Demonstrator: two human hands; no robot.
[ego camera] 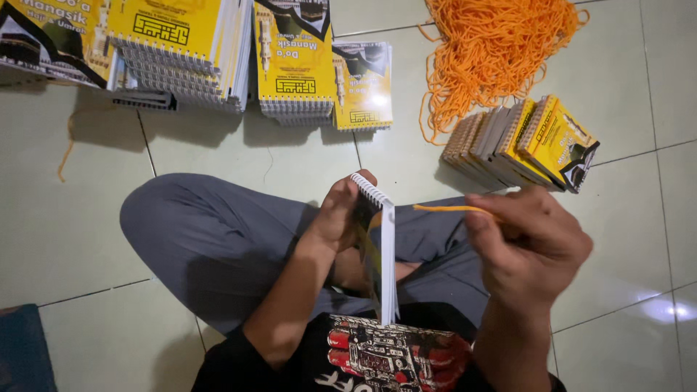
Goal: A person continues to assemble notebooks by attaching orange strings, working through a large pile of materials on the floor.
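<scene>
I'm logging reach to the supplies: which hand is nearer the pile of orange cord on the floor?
Right. The right hand, pinching an orange strand, sits below the orange cord pile. The left hand, holding the spiral-bound booklet, is farther off.

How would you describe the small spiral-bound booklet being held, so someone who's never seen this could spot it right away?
Start at the grey-trousered crossed legs at the middle of the tiled floor. Just above the lap, the left hand holds a small yellow-and-black spiral-bound booklet upright, white coil on top. Unlike the booklets stacked along the far edge, it alone is off the floor, edge-on to the camera.
</scene>
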